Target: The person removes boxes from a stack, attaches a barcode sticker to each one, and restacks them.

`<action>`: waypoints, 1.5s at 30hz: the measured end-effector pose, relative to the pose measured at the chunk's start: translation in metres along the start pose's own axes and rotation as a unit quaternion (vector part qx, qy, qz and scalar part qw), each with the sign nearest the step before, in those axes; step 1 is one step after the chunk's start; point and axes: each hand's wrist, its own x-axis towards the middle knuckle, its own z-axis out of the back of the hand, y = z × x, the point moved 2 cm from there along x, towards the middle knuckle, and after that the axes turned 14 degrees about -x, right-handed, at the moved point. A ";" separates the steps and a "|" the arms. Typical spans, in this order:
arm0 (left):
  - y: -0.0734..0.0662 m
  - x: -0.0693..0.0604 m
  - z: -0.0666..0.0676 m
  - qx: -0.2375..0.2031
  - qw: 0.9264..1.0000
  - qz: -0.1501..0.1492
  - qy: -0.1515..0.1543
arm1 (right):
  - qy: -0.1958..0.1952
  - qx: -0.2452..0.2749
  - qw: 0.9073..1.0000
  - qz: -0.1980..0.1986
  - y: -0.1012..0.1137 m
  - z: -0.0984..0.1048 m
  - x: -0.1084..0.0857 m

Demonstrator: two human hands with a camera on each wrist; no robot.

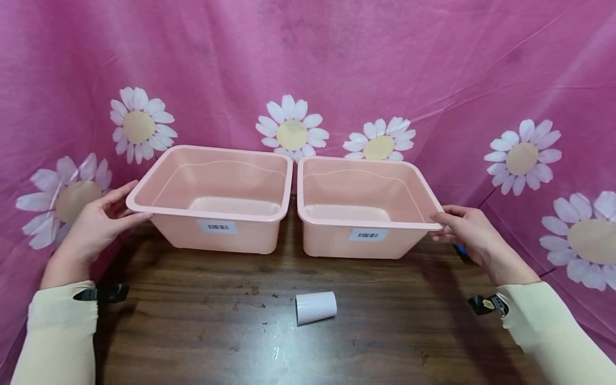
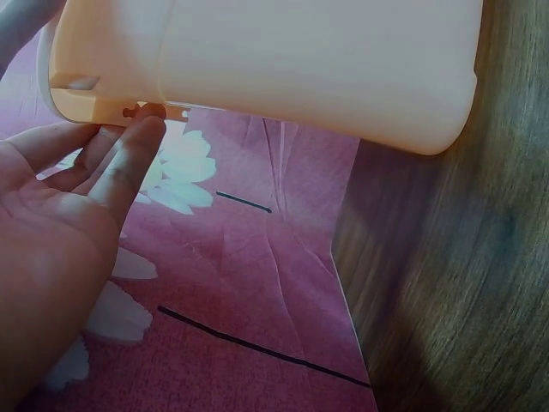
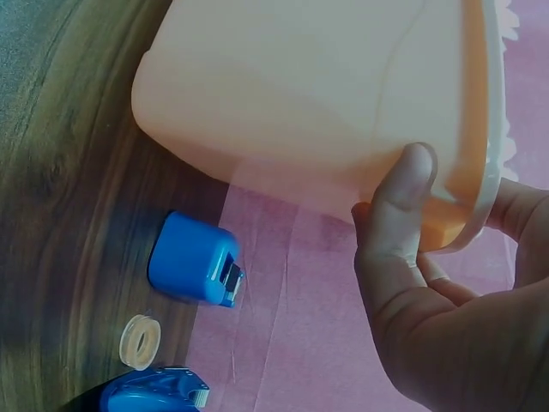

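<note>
Two pink plastic bins stand side by side at the back of the table in the head view, a narrow gap between them. My left hand grips the outer rim of the left bin. The right bin has its outer front corner pinched in my right hand. Each bin bears a white barcode label on its front. In the left wrist view, fingers curl under the left bin's rim. The right wrist view has the thumb pressed on the right bin's wall.
A white cylinder lies on the wooden table in front of the bins. Beyond the right bin are a blue tape dispenser, a small tape roll and another blue object. Pink flowered cloth hangs behind.
</note>
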 end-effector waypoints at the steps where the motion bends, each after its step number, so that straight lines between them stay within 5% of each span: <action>1: 0.000 0.000 0.000 0.002 1.000 0.000 0.000 | 0.002 0.008 1.000 0.000 0.000 0.000 0.001; 27: -0.002 0.000 -0.003 0.010 1.000 0.002 -0.002 | -0.060 0.014 0.998 0.008 0.007 0.001 -0.010; 36: -0.002 -0.002 -0.001 0.033 0.999 0.015 -0.009 | -0.049 0.087 0.995 0.010 0.026 0.011 -0.019; 45: -0.003 -0.001 -0.002 0.015 1.000 0.010 -0.003 | -0.056 0.088 0.994 -0.016 0.055 0.037 -0.032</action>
